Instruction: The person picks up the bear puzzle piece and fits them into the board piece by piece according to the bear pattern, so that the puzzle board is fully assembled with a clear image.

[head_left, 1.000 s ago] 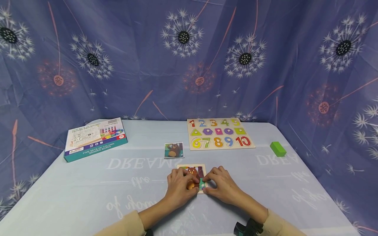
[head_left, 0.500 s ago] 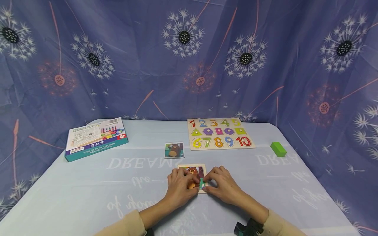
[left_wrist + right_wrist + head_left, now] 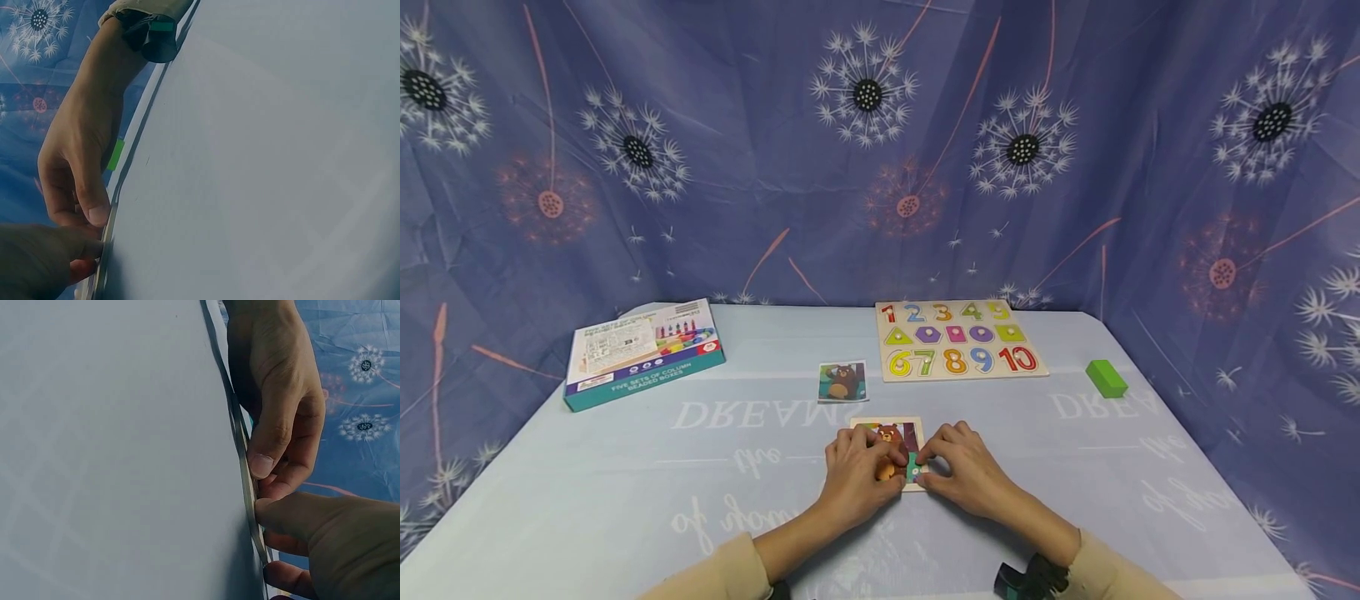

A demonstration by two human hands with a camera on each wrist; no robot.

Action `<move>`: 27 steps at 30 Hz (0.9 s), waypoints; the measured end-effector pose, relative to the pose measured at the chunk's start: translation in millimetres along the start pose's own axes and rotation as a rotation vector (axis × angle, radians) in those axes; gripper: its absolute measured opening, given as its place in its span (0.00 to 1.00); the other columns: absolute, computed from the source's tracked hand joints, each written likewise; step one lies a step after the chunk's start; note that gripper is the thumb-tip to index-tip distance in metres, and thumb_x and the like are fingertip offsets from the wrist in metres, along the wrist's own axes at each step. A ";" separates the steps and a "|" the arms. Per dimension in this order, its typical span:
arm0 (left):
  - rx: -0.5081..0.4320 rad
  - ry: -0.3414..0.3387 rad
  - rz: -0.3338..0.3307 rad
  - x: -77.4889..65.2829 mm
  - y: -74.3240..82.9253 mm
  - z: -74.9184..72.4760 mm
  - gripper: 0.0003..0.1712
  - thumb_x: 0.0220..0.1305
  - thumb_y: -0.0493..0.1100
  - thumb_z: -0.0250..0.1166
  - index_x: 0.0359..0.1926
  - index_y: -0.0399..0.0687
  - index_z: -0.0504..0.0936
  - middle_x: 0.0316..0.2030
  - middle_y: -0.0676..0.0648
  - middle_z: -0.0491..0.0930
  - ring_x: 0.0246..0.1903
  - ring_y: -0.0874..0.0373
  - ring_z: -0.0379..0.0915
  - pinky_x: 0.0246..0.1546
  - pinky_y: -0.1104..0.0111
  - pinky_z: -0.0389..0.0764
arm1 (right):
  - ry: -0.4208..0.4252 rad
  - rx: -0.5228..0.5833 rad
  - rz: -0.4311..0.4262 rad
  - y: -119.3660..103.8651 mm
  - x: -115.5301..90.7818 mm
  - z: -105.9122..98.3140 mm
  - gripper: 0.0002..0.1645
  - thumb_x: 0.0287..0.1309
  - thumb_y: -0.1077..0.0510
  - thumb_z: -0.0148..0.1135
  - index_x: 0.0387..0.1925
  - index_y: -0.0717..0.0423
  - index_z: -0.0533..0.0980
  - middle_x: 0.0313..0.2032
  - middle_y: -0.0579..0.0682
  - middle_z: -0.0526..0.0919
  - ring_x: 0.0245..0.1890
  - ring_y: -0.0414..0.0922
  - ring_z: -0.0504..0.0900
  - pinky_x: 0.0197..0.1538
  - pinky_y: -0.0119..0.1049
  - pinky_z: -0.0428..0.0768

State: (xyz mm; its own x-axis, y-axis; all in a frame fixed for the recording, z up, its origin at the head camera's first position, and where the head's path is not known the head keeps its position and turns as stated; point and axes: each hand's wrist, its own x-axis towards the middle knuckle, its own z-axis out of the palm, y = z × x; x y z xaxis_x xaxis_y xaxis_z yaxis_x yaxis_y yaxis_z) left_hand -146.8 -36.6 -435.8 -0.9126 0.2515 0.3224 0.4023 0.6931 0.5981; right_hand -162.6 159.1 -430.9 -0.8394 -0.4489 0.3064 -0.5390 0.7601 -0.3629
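Note:
A small wooden jigsaw puzzle with a bear picture (image 3: 889,433) lies flat on the table, partly covered by both hands. Its teal lower-right piece (image 3: 914,469) shows between the fingertips. My left hand (image 3: 859,471) reaches over the puzzle's left side, with thumb and index finger bent at the piece's left edge. From the right, my right hand (image 3: 964,468) pinches at the piece's right edge with thumb and index finger. Both wrist views look along the tabletop, with the right hand (image 3: 78,162) and left hand (image 3: 275,394) facing across the thin board edge. The fingers hide the exact contact.
Beyond the puzzle lies a bear picture card (image 3: 842,382). A wooden number and shape board (image 3: 958,358) stands behind it to the right. At far right sits a green block (image 3: 1107,379); a bead toy box (image 3: 643,354) lies at back left. Patterned cloth hangs behind the table.

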 end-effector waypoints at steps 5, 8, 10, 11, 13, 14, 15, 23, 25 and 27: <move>-0.017 -0.007 0.004 -0.1 -1.3 -0.1 0.07 0.45 0.46 0.70 0.29 0.59 0.83 0.38 0.52 0.69 0.44 0.55 0.57 0.48 0.51 0.55 | -0.007 0.010 0.008 0.3 -0.4 -0.1 0.10 0.42 0.48 0.73 0.29 0.40 0.80 0.31 0.38 0.75 0.37 0.35 0.66 0.45 0.38 0.66; -0.043 -0.007 0.001 -0.3 -3.7 -1.9 0.08 0.46 0.46 0.71 0.31 0.60 0.84 0.38 0.52 0.69 0.44 0.55 0.57 0.47 0.53 0.55 | 0.004 0.007 -0.005 0.9 -0.6 0.1 0.10 0.42 0.49 0.73 0.29 0.40 0.79 0.31 0.38 0.75 0.37 0.35 0.65 0.45 0.38 0.65; -0.060 0.001 -0.014 -0.3 -5.8 -4.6 0.08 0.46 0.45 0.71 0.31 0.60 0.84 0.39 0.52 0.70 0.45 0.55 0.57 0.48 0.52 0.55 | 0.011 0.007 -0.013 1.1 -0.7 -0.1 0.11 0.42 0.50 0.73 0.29 0.40 0.79 0.31 0.38 0.75 0.37 0.35 0.65 0.44 0.38 0.65; -0.066 0.006 -0.023 -0.1 -7.2 -6.3 0.09 0.46 0.45 0.71 0.32 0.59 0.84 0.39 0.52 0.69 0.45 0.54 0.57 0.48 0.52 0.55 | 0.013 0.008 -0.014 1.3 -0.7 -0.1 0.11 0.41 0.50 0.73 0.29 0.40 0.80 0.31 0.38 0.75 0.37 0.35 0.65 0.45 0.38 0.65; -0.072 0.018 -0.047 0.7 -10.4 -10.4 0.09 0.46 0.44 0.71 0.33 0.59 0.84 0.39 0.51 0.69 0.44 0.54 0.57 0.49 0.51 0.55 | 0.009 0.013 -0.006 1.0 -0.7 -0.3 0.10 0.42 0.49 0.73 0.29 0.40 0.80 0.32 0.38 0.75 0.37 0.35 0.65 0.45 0.38 0.65; -0.071 0.024 -0.058 1.1 -12.4 -12.5 0.10 0.46 0.44 0.70 0.33 0.59 0.84 0.39 0.51 0.69 0.44 0.54 0.57 0.49 0.50 0.55 | 0.005 0.016 -0.001 0.9 -0.7 -0.2 0.10 0.42 0.49 0.73 0.29 0.40 0.80 0.32 0.38 0.75 0.37 0.34 0.65 0.46 0.38 0.65; -0.070 0.026 -0.071 1.2 -14.4 -14.8 0.10 0.46 0.44 0.70 0.34 0.58 0.84 0.39 0.50 0.69 0.44 0.54 0.57 0.50 0.50 0.55 | -0.002 0.018 0.007 0.9 -0.7 -0.2 0.10 0.42 0.49 0.73 0.29 0.40 0.80 0.32 0.38 0.75 0.37 0.34 0.65 0.46 0.39 0.66; -0.051 0.022 -0.129 -1.4 -30.6 -33.0 0.12 0.46 0.43 0.70 0.36 0.57 0.84 0.40 0.51 0.70 0.46 0.53 0.58 0.51 0.48 0.54 | -0.012 0.022 0.022 -0.4 -0.5 -0.1 0.10 0.43 0.48 0.72 0.30 0.40 0.80 0.32 0.38 0.75 0.38 0.35 0.65 0.47 0.39 0.66; -0.044 0.020 -0.140 -2.6 -32.9 -36.6 0.13 0.46 0.43 0.70 0.37 0.55 0.84 0.40 0.50 0.70 0.46 0.52 0.58 0.51 0.48 0.55 | -0.010 0.024 0.020 -0.3 -0.7 0.0 0.10 0.43 0.48 0.72 0.30 0.40 0.80 0.32 0.38 0.75 0.38 0.35 0.65 0.48 0.39 0.66; -0.036 0.022 -0.148 -4.1 -34.9 -39.1 0.13 0.45 0.43 0.71 0.37 0.55 0.84 0.40 0.50 0.71 0.46 0.52 0.58 0.51 0.48 0.55 | -0.011 0.024 0.020 -0.2 -0.8 0.1 0.10 0.43 0.48 0.72 0.30 0.40 0.80 0.32 0.38 0.75 0.38 0.35 0.65 0.48 0.40 0.66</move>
State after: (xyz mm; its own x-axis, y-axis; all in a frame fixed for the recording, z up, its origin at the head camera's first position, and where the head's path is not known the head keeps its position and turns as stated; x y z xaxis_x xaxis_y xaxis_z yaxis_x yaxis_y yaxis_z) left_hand -154.3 -88.3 -429.3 -0.9605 0.1334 0.2443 0.2662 0.6966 0.6662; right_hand -161.8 159.3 -431.1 -0.8505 -0.4391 0.2896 -0.5238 0.7574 -0.3898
